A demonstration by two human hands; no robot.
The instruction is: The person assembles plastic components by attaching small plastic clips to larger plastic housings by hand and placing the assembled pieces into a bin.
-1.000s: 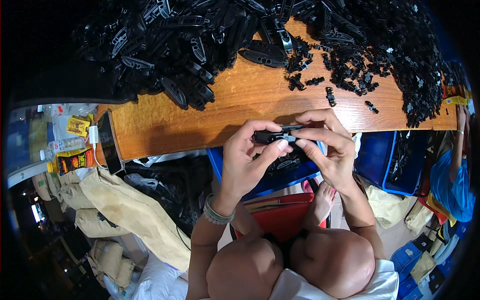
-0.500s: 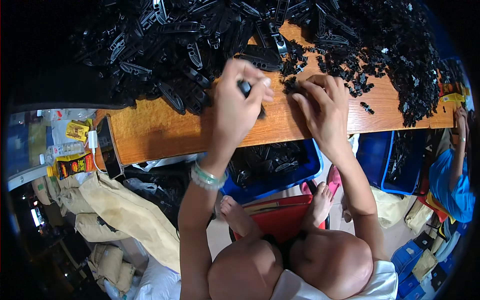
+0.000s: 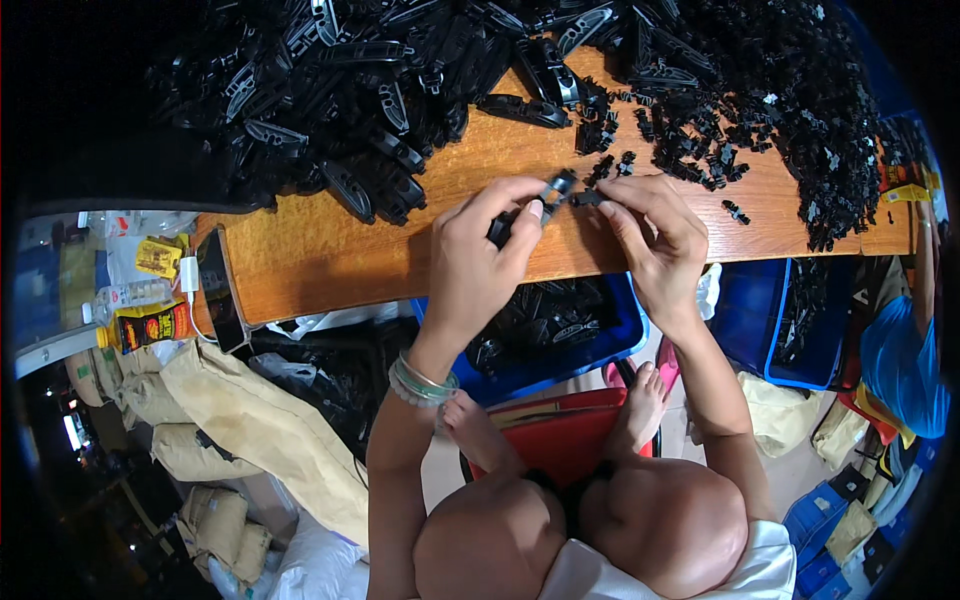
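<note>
My left hand (image 3: 480, 240) is closed round a long black plastic part (image 3: 556, 190), whose far end sticks out past the thumb and forefinger. Facing it, my right hand (image 3: 655, 235) pinches a small black plastic clip (image 3: 588, 198) between thumb and fingertips. The clip and the end of the long part are close together; whether they touch I cannot tell. Just beyond lie several loose small clips (image 3: 600, 170) on the wooden table (image 3: 340, 250). A heap of long black parts (image 3: 390, 100) covers the table's far left, and a heap of small clips (image 3: 810, 120) its far right.
Under the table edge a blue bin (image 3: 630, 330) holds black parts, with another blue bin (image 3: 800, 370) to its right. A phone (image 3: 222, 290) with a white cable lies at the table's left end. Another person's blue sleeve (image 3: 905, 350) shows at the far right.
My left hand has turned and brought the long part up beside my right hand. My right hand has drawn back slightly from the loose clips with one between its fingertips.
</note>
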